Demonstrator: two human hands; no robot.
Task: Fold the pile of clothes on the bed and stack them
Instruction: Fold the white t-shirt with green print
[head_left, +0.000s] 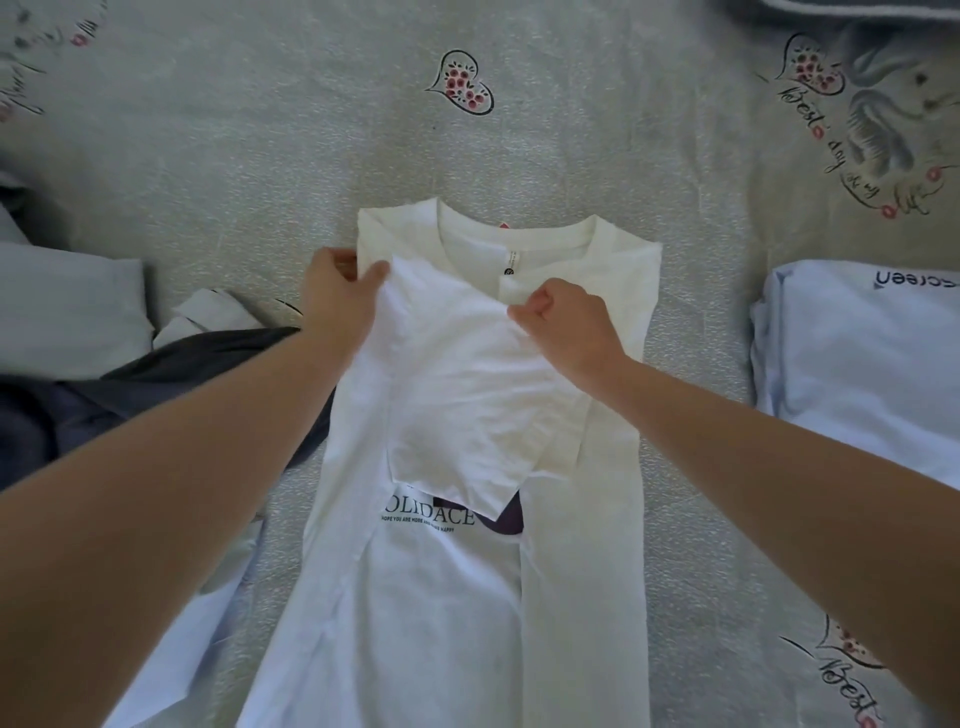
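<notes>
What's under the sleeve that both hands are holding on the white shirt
The sleeve lies over the white shirt, hiding the top of its dark print. Left hand and right hand pinch it.

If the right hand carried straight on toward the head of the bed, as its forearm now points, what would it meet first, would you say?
Most likely the white T-shirt's own neckline and collar label, lying just beyond the right hand, which has a grip on the folded-in sleeve. Past the collar only the printed bedsheet shows. Height above the cloth is hard to judge.
</notes>
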